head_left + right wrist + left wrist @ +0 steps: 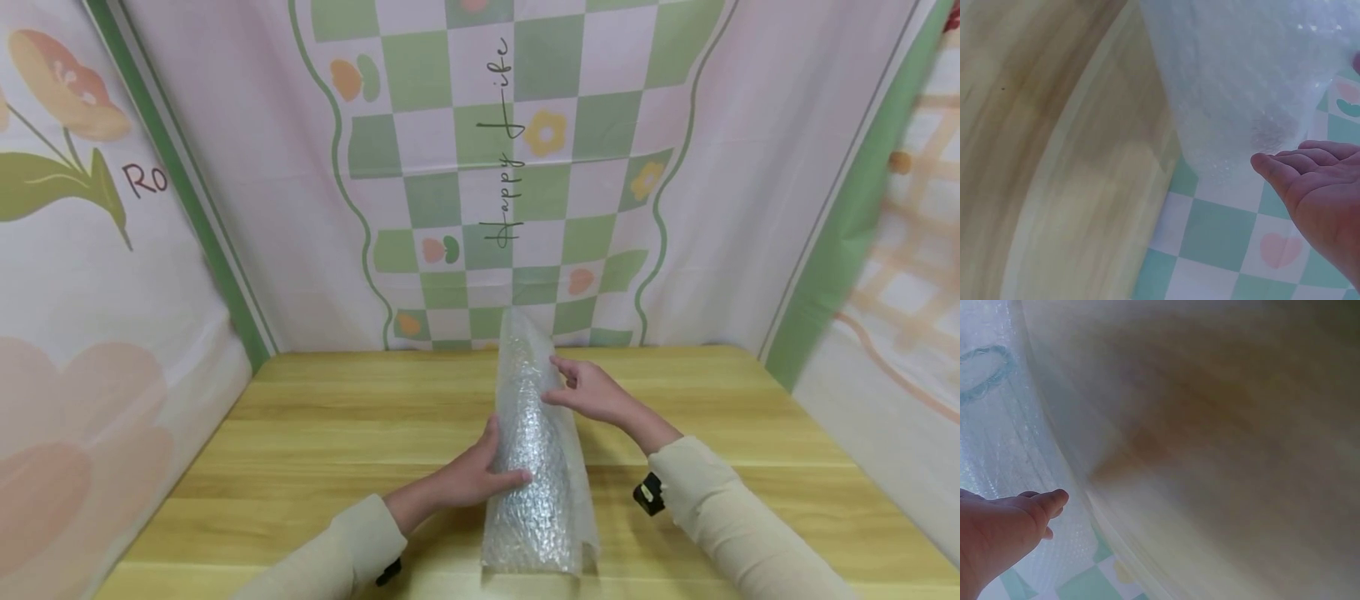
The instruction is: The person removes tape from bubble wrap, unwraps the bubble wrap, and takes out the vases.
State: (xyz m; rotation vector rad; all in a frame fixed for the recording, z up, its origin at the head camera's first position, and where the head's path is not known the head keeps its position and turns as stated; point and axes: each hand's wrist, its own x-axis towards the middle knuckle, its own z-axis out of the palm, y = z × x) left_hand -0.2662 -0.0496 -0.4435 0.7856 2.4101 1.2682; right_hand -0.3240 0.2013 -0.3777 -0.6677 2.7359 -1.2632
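Observation:
A sheet of clear bubble wrap (528,467) lies over the middle of the table, long and folded up along its right side. Whether something is inside cannot be made out, though a teal ring shape (985,370) shows through the plastic in the left wrist view. My left hand (468,475) rests against its left side, thumb stretched across the front. On the right edge, higher up, the thumb and forefinger of my right hand (592,390) touch the plastic, spread apart. In the right wrist view the right hand's fingers (1310,157) look fairly straight beside the wrap.
The wooden table (360,425) runs back to a wall hung with a checkered cloth (487,192). More printed fabric (135,275) covers the left side, and a green-edged cloth (840,267) the right.

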